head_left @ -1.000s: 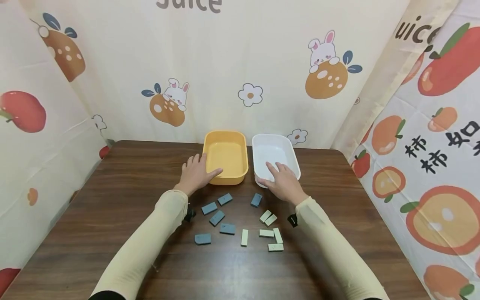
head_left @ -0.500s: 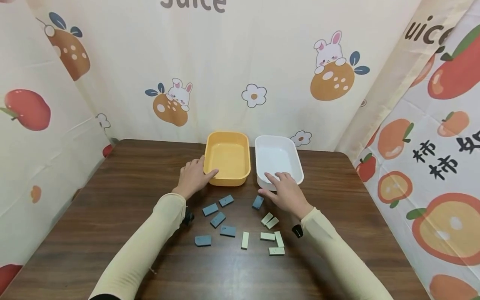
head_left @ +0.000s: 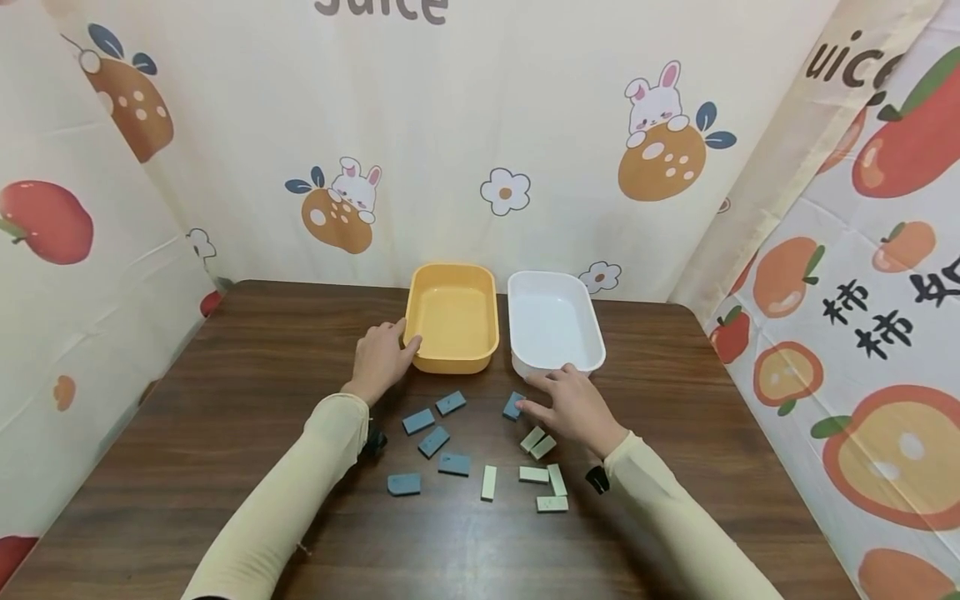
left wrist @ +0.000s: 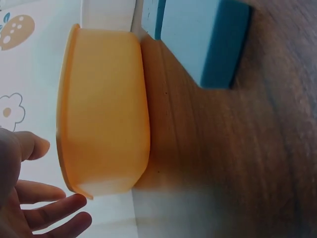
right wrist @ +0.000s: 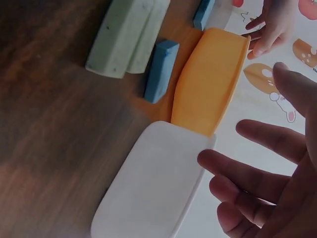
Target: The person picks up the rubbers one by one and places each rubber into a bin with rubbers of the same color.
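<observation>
Nearest you, six pale green blocks [head_left: 488,483] lie on the wooden table [head_left: 247,400], with six blue blocks [head_left: 453,465] mostly left of them. Your right hand [head_left: 576,408] is relaxed, grasping nothing; its thumb overlaps one blue block in the head view — the right wrist view shows them apart. Your left hand [head_left: 377,360], loosely spread, meets the yellow tub's [head_left: 452,366] left rim — touching, I can't tell. The white tub [head_left: 557,321] stands beside it.
</observation>
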The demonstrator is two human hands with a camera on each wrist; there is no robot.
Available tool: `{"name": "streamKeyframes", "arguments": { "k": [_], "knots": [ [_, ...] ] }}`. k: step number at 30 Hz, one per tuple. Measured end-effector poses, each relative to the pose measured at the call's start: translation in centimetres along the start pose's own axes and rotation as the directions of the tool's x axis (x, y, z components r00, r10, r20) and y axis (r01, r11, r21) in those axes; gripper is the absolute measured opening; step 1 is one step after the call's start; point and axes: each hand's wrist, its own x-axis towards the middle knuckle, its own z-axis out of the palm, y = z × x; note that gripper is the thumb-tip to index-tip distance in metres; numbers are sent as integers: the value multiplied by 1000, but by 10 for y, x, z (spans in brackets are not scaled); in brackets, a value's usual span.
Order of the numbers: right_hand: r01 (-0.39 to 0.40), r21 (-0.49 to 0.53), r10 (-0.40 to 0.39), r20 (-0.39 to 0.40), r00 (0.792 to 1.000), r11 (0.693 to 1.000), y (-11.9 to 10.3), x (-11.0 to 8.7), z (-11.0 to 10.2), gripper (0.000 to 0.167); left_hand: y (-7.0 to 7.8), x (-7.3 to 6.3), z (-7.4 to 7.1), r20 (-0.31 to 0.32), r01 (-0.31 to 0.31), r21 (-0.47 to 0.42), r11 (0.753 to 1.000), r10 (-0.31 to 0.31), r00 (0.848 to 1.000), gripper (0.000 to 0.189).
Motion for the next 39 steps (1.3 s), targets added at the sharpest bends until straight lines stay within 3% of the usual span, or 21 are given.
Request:
{"name": "streamKeyframes", "arguments": {
  "k": [6,12,20,39],
  "knots": [
    [32,-1,-32,107,994,999,-1,-6,4,45,-4,-3,5,-23,1,-26,1000,-1,1000,52],
    [45,3,-45,243,969,999,0,-11,8,39,-7,-3,12,-55,-1,-75,997,-3,998,47],
    [25,31,-34,346,937,999,-7,-16,11,34,-8,-3,14,-74,-10,-118,993,2,997,43],
    [3,-21,4,327,945,1000,-14,-16,21,15,-12,0,15,-92,-12,-178,984,-4,996,43]
  ]
}}
